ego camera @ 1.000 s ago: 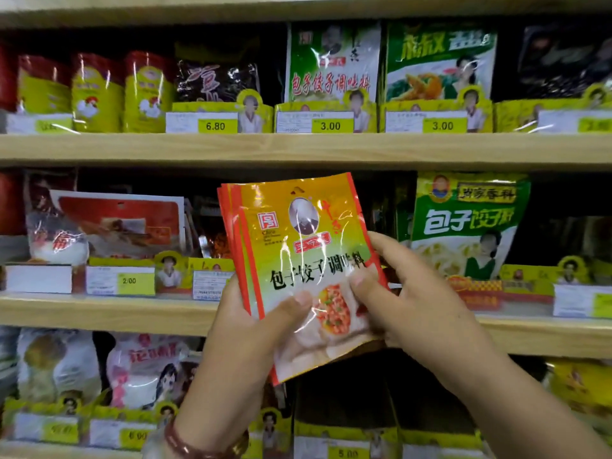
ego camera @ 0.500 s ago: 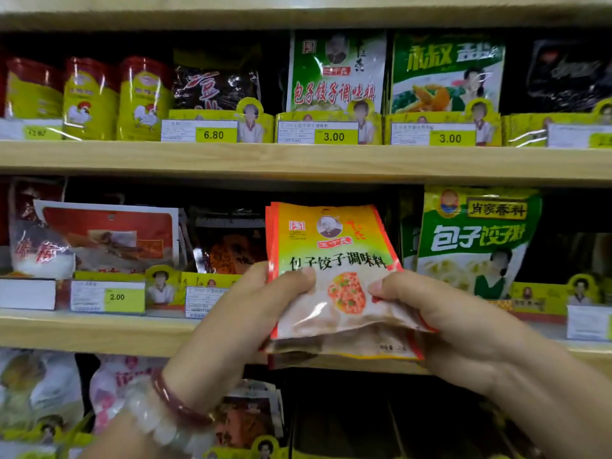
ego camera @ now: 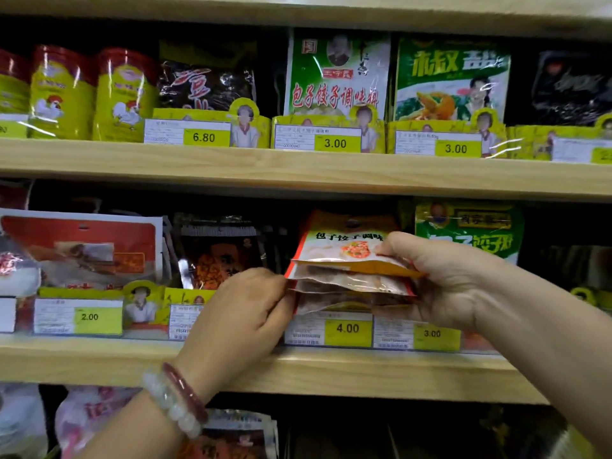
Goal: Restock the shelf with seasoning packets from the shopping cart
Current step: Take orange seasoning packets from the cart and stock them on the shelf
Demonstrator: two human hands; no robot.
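Tipping back now, the seasoning packets [ego camera: 351,260] have moved from up in front of the shelves into the gap on the middle shelf [ego camera: 99,362], above the 4.00 tag [ego camera: 347,328]. The right hand [ego camera: 443,279] grasps their right side; the left hand [ego camera: 245,313] pinches their left edge. They look almost put away.

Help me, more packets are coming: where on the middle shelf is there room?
Dark gap right of the green packet. The slot above the 4.00 tag is taken by the stack both hands hold. Left of it, packets crowd together.
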